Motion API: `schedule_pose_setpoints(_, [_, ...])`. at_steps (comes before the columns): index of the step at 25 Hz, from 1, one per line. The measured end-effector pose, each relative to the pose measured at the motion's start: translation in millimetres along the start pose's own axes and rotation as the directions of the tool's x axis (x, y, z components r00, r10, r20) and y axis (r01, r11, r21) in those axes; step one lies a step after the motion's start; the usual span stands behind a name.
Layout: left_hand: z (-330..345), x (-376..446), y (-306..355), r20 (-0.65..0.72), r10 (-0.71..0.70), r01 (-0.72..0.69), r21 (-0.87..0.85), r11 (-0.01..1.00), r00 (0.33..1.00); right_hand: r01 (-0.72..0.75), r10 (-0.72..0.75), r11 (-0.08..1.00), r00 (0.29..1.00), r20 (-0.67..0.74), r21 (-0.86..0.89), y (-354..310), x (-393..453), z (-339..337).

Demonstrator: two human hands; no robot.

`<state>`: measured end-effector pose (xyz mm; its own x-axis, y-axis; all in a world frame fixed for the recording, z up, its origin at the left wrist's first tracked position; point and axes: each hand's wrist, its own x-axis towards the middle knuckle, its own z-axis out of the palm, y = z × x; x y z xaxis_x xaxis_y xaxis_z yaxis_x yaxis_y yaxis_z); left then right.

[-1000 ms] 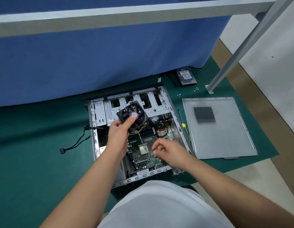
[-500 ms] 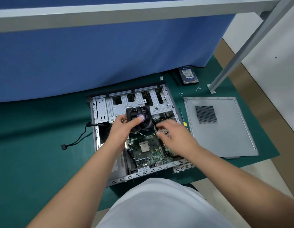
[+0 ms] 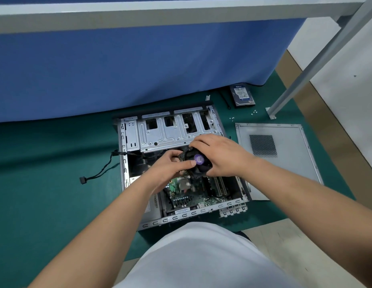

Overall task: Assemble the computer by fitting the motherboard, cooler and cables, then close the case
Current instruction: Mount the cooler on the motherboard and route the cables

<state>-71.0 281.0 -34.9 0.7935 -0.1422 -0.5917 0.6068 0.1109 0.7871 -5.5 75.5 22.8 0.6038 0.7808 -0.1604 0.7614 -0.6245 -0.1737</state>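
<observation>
Since a moment ago, both of my hands have closed on the cooler (image 3: pixel 198 161): my right hand (image 3: pixel 220 155) has come over to wrap its far side, while my left hand (image 3: pixel 170 166) pinches the near edge, thumb on the fan. It hangs above the board (image 3: pixel 187 196), just beyond the bare CPU (image 3: pixel 184 182), not yet seated. That board already sits in the case (image 3: pixel 131 132). By my reckoning, seating, cabling and the panel (image 3: pixel 284 163) remain.
</observation>
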Motion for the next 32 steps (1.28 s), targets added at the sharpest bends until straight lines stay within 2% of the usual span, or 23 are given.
schedule_pose_setpoints(4, [3,-4,0,-0.006,-0.032,0.032,-0.020,0.999,0.999,0.019,-0.017,0.999,0.999,0.050,-0.039,-9,-4,12])
schedule_pose_setpoints(7, [6,-10,2,0.015,-0.067,0.067,0.006,0.998,0.998,-0.007,0.007,1.000,0.997,0.078,0.006,-15,-4,23])
schedule_pose_setpoints(11, [-1,-23,2,-0.101,-0.099,0.120,0.238,0.964,0.990,-0.113,0.109,0.992,0.991,0.074,0.054,-12,-9,35])
schedule_pose_setpoints(14, [-11,-32,6,-0.016,-0.118,0.117,0.304,0.945,0.993,-0.158,0.152,0.985,0.985,0.083,0.073,-9,-9,39])
schedule_pose_setpoints(17, [-18,-32,13,-0.053,0.025,0.001,0.442,0.897,0.998,-0.149,0.144,0.988,0.985,0.093,0.049,-12,-7,41])
schedule_pose_setpoints(20, [-20,-19,16,-0.093,0.226,-0.121,0.619,0.776,0.970,-0.132,0.124,0.989,0.986,0.111,0.068,-23,-6,46])
schedule_pose_setpoints(23, [-27,-4,15,-0.072,0.339,-0.124,0.844,0.522,0.938,-0.134,0.120,0.984,0.986,0.115,0.116,-35,-8,54])
schedule_pose_setpoints(26, [-42,-1,11,0.016,0.406,-0.140,0.951,0.277,0.914,-0.136,0.122,0.983,0.986,0.117,0.124,-37,-10,59])
schedule_pose_setpoints(29, [-55,-7,4,0.086,0.495,-0.197,0.964,0.177,0.865,-0.186,0.167,0.976,0.973,0.157,0.115,-34,-10,63])
schedule_pose_setpoints(32, [-69,-15,-10,0.077,0.623,-0.193,0.974,0.121,0.778,-0.236,0.205,0.963,0.953,0.223,0.127,-35,-7,72])
